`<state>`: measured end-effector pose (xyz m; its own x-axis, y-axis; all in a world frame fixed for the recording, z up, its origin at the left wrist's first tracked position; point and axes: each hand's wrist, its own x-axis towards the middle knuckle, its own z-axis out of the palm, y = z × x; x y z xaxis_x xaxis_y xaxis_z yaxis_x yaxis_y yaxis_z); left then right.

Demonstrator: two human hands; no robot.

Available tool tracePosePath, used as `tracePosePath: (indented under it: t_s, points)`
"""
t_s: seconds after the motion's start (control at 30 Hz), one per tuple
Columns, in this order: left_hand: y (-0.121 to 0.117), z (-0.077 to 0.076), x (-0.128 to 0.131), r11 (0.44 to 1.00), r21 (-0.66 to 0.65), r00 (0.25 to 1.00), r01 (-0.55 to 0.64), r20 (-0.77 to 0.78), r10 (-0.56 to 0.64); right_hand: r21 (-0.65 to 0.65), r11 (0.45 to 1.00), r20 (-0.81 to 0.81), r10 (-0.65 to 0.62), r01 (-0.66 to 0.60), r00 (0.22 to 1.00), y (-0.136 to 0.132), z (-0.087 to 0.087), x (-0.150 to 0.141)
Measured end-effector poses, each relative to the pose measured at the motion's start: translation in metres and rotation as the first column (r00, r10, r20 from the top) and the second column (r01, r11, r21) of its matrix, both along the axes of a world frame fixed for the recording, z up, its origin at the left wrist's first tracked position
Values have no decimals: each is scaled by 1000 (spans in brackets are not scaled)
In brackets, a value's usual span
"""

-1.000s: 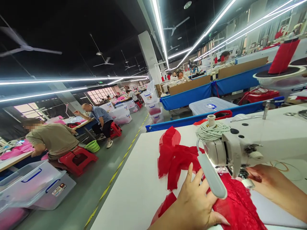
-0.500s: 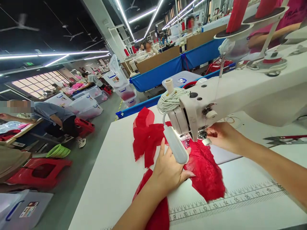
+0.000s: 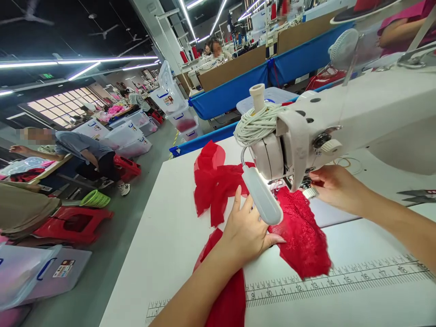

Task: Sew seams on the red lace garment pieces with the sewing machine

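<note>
My left hand (image 3: 243,231) lies with fingers spread on the left edge of a red lace piece (image 3: 304,234), its fingertips partly behind a grey lamp (image 3: 263,196). The lace runs under the needle area of a white sewing machine (image 3: 368,109). My right hand (image 3: 340,188) is at the right of the machine head, beside a small metal knob (image 3: 310,193). Its fingers are bent together, and whatever they hold is hidden. Sheer red fabric (image 3: 207,181) spreads on the table left of the machine, and another red piece (image 3: 229,299) passes beneath my left forearm.
A ruler scale (image 3: 299,290) crosses the white table (image 3: 143,254) near its front. Thread snips (image 3: 418,196) lie at the right. Coiled pale cord (image 3: 257,127) hangs on the machine head. Beyond the aisle, people sit by red stools (image 3: 71,225) and plastic bins (image 3: 64,272).
The view has shifted slightly, so the machine and both hands sit a little further right. Both hands keep nearly the same places on and beside the lace and machine.
</note>
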<state>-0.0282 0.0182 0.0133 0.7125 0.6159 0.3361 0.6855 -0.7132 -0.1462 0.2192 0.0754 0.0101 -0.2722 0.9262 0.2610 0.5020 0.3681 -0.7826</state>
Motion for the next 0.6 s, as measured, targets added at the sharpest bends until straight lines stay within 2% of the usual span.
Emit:
tracePosePath:
  t_s: [0.17, 0.33, 0.6]
  points:
    - [1, 1, 0, 1000, -11, 1000, -6, -24, 6, 52, 998, 22, -32, 31, 999, -4, 5, -5]
    - [1, 1, 0, 1000, -9, 999, -6, -34, 6, 147, 985, 20, -98, 94, 995, -6, 2, -8]
    - [-1, 0, -1, 999, -16, 998, -29, -64, 28, 219, 973, 13, -73, 68, 997, -4, 0, -7]
